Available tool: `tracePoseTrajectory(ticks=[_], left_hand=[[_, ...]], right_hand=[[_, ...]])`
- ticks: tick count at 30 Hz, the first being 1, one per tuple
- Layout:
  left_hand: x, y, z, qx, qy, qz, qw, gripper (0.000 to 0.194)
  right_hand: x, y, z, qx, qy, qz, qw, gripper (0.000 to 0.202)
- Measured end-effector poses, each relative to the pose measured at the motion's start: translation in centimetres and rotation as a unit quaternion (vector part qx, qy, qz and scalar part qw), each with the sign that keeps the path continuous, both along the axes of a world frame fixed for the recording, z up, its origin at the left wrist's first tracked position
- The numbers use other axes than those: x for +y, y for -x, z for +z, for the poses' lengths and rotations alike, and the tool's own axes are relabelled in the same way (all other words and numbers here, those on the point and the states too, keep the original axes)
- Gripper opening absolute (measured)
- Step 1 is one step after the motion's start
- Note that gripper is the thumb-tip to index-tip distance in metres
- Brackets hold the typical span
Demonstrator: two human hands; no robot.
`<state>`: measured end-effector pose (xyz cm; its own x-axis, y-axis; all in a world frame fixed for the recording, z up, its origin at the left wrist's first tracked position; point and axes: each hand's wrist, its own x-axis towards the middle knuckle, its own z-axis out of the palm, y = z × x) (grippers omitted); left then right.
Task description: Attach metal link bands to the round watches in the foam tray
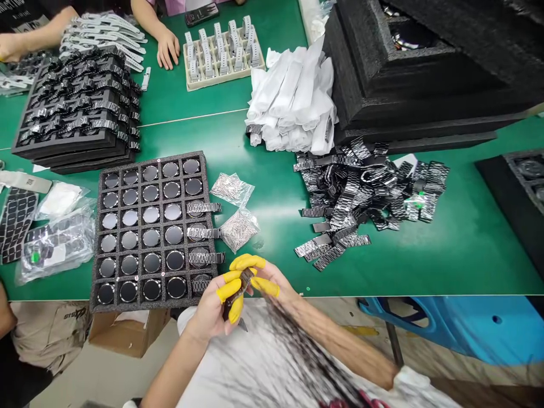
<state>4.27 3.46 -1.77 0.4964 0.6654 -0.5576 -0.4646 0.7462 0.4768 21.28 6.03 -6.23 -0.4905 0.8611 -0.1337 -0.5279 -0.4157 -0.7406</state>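
Note:
My left hand point(215, 303), with yellow finger cots, is closed around a dark watch band point(246, 277) above the table's front edge. My right hand point(266, 277), also in yellow finger cots, pinches the band's upper end. The fingers cover much of it, and I cannot make out whether a watch head is attached. Just left of my hands is a black foam tray point(204, 175) of round watch heads point(152, 262). Black metal bands point(206, 258) lie over several heads in its right column. Two clear bags of small metal pins point(238, 229) point(232, 188) touch or lie beside the tray's right side.
A heap of black metal bands point(348, 192) lies right of centre, below white-wrapped bundles point(293, 96). Large black foam trays point(408, 85) are stacked behind. More loaded trays point(80, 107) stand back left. A co-worker's hand point(168, 48) rests near a beige tray point(221, 79). A blue stool point(480, 334) is lower right.

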Motion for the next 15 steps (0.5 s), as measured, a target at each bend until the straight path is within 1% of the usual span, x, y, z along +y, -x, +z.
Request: tracePoseTrajectory(ticks=[4,7,9,10,11,12,13,14,15], left_hand=[[-0.2,0.0,-0.7,0.004,0.004,0.003,1.0,0.038],[-0.5,-0.2,-1.0,-0.005,0.005,0.005,1.0,0.04],[-0.4,-0.1,-0.4,0.01,-0.011,-0.012,1.0,0.045],[-0.1,0.1,0.2,0.033,-0.033,-0.04,0.998,0.046],[0.3,0.5,0.9,0.078,-0.079,-0.079,0.991,0.048],[0.9,1.0,1.8,0.14,-0.144,-0.12,0.972,0.047],[1.8,1.6,2.7,0.209,-0.213,-0.152,0.942,0.045],[3.0,2.3,3.5,0.274,-0.275,-0.165,0.907,0.041],[4.5,3.0,4.2,0.341,-0.33,-0.164,0.865,0.04]], right_hand=[[0.3,0.1,-0.3,-0.005,-0.016,0.008,1.0,0.049],[0.4,-0.1,-0.4,-0.027,-0.068,0.002,0.997,0.042],[0.3,-0.6,-0.4,-0.047,-0.111,-0.01,0.993,0.035],[0.3,-0.9,-0.3,-0.057,-0.125,-0.018,0.99,0.031],[0.2,-1.3,-0.3,-0.061,-0.133,-0.027,0.989,0.026],[0.2,-1.7,-0.2,-0.059,-0.133,-0.035,0.989,0.022],[0.1,-2.1,-0.2,-0.052,-0.129,-0.047,0.989,0.02],[0.2,-2.5,-0.1,-0.043,-0.121,-0.06,0.99,0.02],[0.3,-2.9,0.0,-0.034,-0.11,-0.072,0.991,0.023]])
